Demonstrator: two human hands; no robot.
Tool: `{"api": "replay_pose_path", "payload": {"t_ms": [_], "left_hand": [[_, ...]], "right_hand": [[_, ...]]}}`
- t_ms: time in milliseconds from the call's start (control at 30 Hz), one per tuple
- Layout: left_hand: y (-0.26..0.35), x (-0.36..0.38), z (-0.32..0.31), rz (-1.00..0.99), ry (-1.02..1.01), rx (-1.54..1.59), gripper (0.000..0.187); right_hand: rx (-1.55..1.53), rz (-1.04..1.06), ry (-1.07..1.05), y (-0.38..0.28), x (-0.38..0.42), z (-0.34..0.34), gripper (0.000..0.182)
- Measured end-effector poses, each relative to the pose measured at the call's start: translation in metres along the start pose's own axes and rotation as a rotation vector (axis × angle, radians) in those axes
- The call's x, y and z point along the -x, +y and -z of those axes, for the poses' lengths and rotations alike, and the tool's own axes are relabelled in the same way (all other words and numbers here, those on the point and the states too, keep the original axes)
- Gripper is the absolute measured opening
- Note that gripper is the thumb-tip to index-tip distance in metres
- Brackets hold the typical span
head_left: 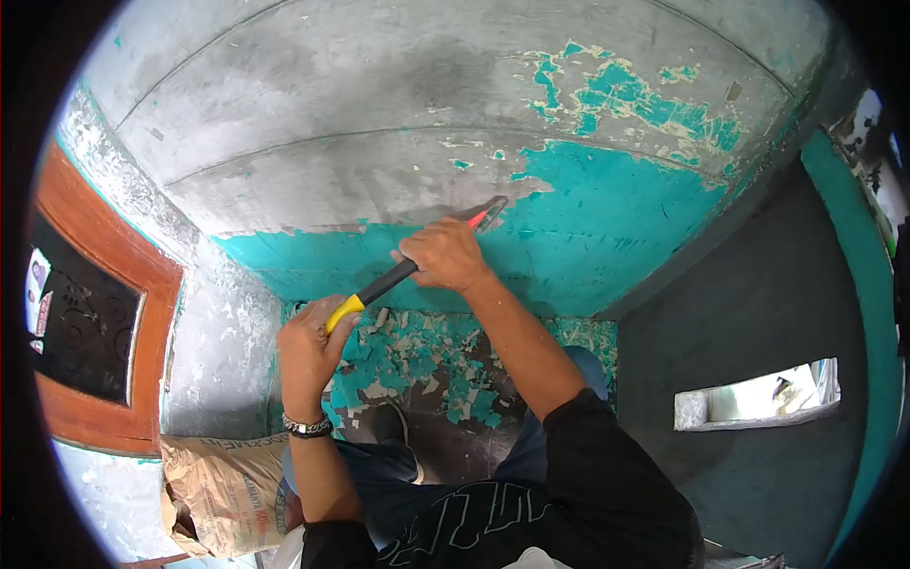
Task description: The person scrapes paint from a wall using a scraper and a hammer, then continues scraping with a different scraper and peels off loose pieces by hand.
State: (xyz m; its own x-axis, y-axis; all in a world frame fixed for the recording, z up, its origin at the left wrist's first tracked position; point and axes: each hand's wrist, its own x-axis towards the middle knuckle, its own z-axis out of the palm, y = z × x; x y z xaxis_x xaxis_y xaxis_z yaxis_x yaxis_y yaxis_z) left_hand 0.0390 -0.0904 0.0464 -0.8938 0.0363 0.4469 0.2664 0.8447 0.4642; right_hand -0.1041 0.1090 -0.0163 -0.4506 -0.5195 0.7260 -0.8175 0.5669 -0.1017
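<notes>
A long-handled paint scraper [387, 283] with a black and yellow handle and a red head slants up across the view. My left hand [313, 343] is closed round the yellow end of its handle. Higher up, my right hand [444, 254] grips the shaft near the red head. The scraper's tip meets the wall at the edge of the turquoise paint [607, 204], beside bare grey wall [332, 180]. My fingers hide part of the shaft.
Turquoise paint flakes [427, 365] litter the floor by my shoe [390, 424]. At left are a brown paper sack [223, 493] and a wooden-framed window or door [156, 332]. The dark right wall [739, 313] has a narrow opening [758, 396].
</notes>
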Motion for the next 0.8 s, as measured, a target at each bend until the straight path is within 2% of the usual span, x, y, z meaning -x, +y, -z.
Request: {"api": "replay_pose_path", "payload": {"t_ms": [67, 133, 267, 333, 667, 800], "left_hand": [[0.0, -0.001, -0.006, -0.009, -0.023, 0.013, 0.022], [0.006, -0.002, -0.011, -0.043, -0.03, -0.025, 0.022], [0.016, 0.002, -0.025, -0.04, -0.045, -0.013, 0.022], [0.021, 0.003, -0.036, -0.045, -0.079, -0.029, 0.023], [0.005, 0.017, -0.069, -0.076, -0.038, 0.058, 0.026], [0.017, 0.013, -0.089, -0.088, -0.078, 0.079, 0.026]], "right_hand": [[0.03, 0.013, -0.012, 0.007, 0.005, 0.003, 0.013], [0.014, 0.074, 0.077, 0.012, 0.01, 0.006, 0.028], [-0.016, 0.085, 0.137, 0.019, 0.023, 0.014, 0.029], [0.069, 0.058, 0.037, 0.025, 0.035, 0.023, 0.029], [0.128, 0.023, -0.003, 0.021, 0.047, 0.027, 0.031], [0.239, -0.106, -0.125, 0.029, 0.065, 0.041, 0.025]]}}
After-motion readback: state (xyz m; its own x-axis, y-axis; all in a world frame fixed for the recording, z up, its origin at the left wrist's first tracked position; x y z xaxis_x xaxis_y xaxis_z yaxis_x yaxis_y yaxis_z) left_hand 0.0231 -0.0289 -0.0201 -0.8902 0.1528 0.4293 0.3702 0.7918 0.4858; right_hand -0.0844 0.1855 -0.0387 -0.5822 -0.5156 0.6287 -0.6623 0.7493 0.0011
